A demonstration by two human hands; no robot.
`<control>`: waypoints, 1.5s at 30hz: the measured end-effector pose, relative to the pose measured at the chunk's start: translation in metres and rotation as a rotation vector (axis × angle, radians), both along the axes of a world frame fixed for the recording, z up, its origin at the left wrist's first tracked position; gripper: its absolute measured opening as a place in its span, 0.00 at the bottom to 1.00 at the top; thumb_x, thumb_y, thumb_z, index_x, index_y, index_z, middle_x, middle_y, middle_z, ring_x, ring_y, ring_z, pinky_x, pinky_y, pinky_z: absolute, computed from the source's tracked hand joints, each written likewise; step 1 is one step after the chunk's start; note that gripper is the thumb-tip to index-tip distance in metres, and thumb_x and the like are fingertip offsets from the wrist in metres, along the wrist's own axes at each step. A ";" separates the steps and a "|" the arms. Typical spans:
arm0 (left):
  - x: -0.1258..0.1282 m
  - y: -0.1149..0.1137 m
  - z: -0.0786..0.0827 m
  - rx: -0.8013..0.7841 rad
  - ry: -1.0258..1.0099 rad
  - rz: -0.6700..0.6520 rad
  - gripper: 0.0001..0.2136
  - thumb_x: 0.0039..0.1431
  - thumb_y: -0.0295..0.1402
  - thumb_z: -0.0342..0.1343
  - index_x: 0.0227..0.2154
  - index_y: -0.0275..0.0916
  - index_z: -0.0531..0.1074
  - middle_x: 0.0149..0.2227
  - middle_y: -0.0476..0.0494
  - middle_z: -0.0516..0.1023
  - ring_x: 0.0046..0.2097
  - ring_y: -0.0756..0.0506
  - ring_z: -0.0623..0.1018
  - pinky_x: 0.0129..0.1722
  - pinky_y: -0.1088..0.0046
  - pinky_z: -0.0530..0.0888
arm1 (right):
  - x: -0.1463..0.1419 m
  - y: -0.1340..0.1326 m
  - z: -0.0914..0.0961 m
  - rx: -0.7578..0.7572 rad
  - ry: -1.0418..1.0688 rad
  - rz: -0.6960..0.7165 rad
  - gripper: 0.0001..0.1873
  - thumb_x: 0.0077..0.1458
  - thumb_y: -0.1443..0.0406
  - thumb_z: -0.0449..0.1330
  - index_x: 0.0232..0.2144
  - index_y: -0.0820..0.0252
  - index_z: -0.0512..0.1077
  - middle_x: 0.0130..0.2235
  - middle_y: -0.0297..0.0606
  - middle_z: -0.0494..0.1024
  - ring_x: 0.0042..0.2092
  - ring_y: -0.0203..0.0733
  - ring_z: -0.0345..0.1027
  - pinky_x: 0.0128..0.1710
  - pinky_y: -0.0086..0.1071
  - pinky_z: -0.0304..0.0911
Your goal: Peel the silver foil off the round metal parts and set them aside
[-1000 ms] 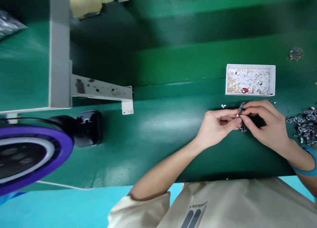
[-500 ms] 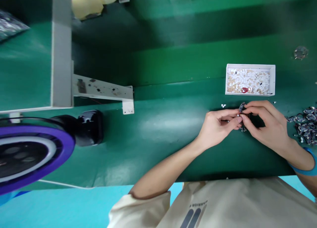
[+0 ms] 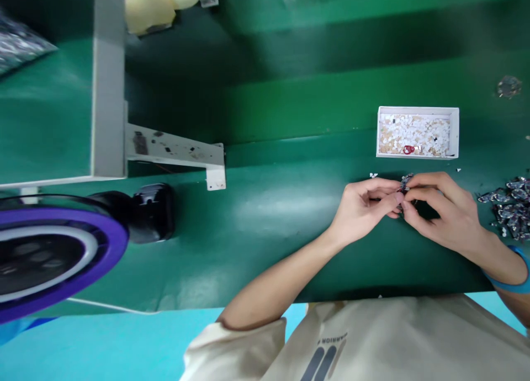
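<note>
My left hand [image 3: 364, 211] and my right hand [image 3: 445, 210] meet fingertip to fingertip above the green table. Between them is a small dark, shiny part [image 3: 406, 179], mostly covered by the fingers; its exact kind does not show. The left thumb and fingers pinch it from one side, and the right thumb and fingers close on it from the other. Just beyond the hands stands a shallow white box [image 3: 455, 132] holding many tiny white and tan bits and one small red piece [image 3: 409, 149].
A pile of similar dark, shiny parts [image 3: 515, 210] lies at the right edge. Another clear piece [image 3: 508, 86] sits farther back. Tiny white bits [image 3: 373, 175] lie by the box. At left are a grey metal frame [image 3: 108, 83] and a purple-rimmed fan [image 3: 111, 240].
The small part has turned slightly between my fingers, and my right fingers have shifted a little on it. Both hands stay in nearly the same place.
</note>
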State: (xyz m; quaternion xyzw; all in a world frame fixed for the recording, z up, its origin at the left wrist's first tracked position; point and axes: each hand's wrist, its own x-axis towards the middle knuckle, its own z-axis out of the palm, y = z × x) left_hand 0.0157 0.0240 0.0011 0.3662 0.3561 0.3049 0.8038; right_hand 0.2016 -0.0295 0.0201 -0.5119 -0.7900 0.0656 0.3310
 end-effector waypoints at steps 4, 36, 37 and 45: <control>-0.001 0.001 0.000 0.029 0.055 0.007 0.16 0.52 0.40 0.74 0.36 0.34 0.80 0.30 0.44 0.82 0.27 0.49 0.81 0.27 0.76 0.82 | 0.001 -0.001 0.004 0.006 0.001 -0.017 0.10 0.60 0.72 0.67 0.42 0.56 0.75 0.44 0.39 0.81 0.41 0.43 0.79 0.41 0.34 0.74; -0.003 -0.005 -0.001 0.507 0.370 0.033 0.06 0.60 0.31 0.62 0.37 0.36 0.82 0.34 0.43 0.84 0.30 0.49 0.80 0.30 0.76 0.77 | 0.005 0.003 0.011 -0.152 0.088 -0.116 0.11 0.64 0.65 0.67 0.49 0.52 0.76 0.43 0.38 0.81 0.37 0.43 0.78 0.38 0.36 0.74; -0.003 -0.005 -0.001 0.519 0.384 0.028 0.06 0.60 0.31 0.62 0.37 0.36 0.82 0.34 0.43 0.84 0.30 0.49 0.81 0.30 0.75 0.78 | 0.005 0.003 0.011 -0.175 0.108 -0.110 0.07 0.64 0.66 0.66 0.45 0.52 0.76 0.40 0.36 0.81 0.35 0.41 0.77 0.35 0.35 0.73; -0.001 -0.008 -0.002 0.433 0.350 0.080 0.04 0.61 0.31 0.60 0.35 0.36 0.78 0.34 0.43 0.84 0.32 0.48 0.82 0.31 0.75 0.78 | -0.002 -0.002 0.011 -0.318 0.286 -0.082 0.04 0.64 0.65 0.65 0.34 0.54 0.76 0.29 0.32 0.76 0.24 0.34 0.66 0.21 0.31 0.62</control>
